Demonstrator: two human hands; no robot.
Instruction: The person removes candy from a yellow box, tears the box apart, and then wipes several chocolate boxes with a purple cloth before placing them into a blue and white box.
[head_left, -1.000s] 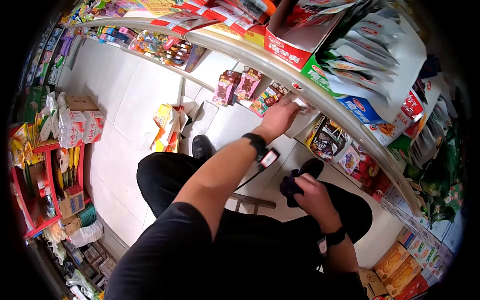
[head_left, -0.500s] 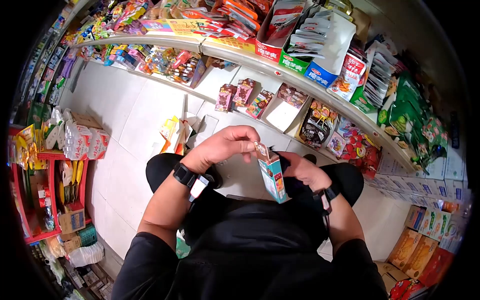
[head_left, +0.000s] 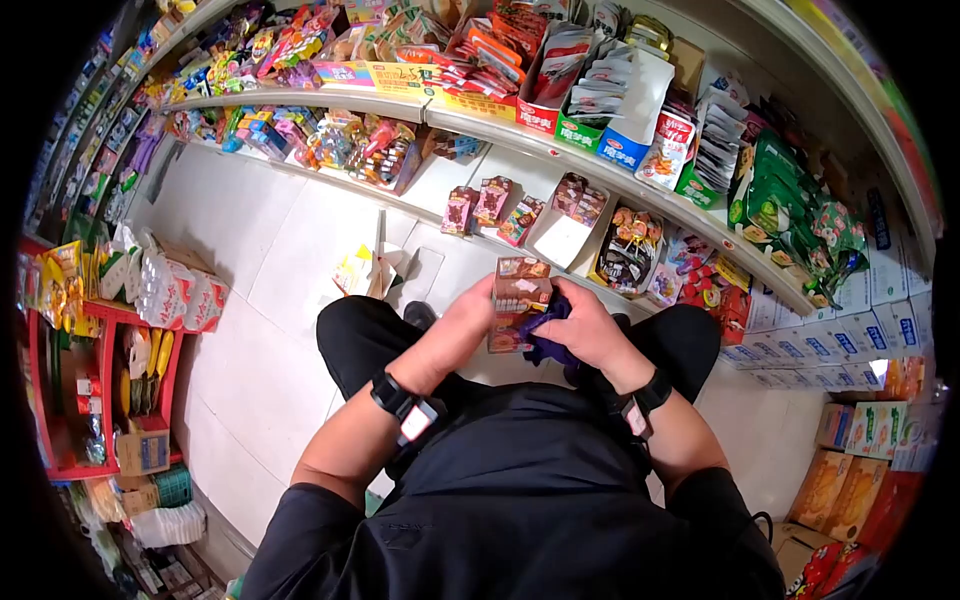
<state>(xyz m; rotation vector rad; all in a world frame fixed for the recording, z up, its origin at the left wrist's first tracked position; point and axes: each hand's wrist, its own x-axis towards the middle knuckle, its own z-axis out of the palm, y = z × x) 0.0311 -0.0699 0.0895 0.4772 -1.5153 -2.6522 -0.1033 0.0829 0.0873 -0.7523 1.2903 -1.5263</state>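
Observation:
A brown printed box is held upright between my two hands, in front of my lap. My left hand has its fingers wrapped round the left side of the box. On the other side, my right hand grips a dark purple cloth, pressed near the box's right face. Small brown and pink boxes stand on the low shelf beyond, beside an open white carton with similar boxes at its far end.
A long shelf edge curves across the front, carrying snack packets. Torn cardboard lies on the floor at front left. A red rack stands at left, with stacked cartons at lower right.
The box between my hands now shows a brown face instead of its teal side. My left hand has moved down to the box's side. The view has shifted slightly.

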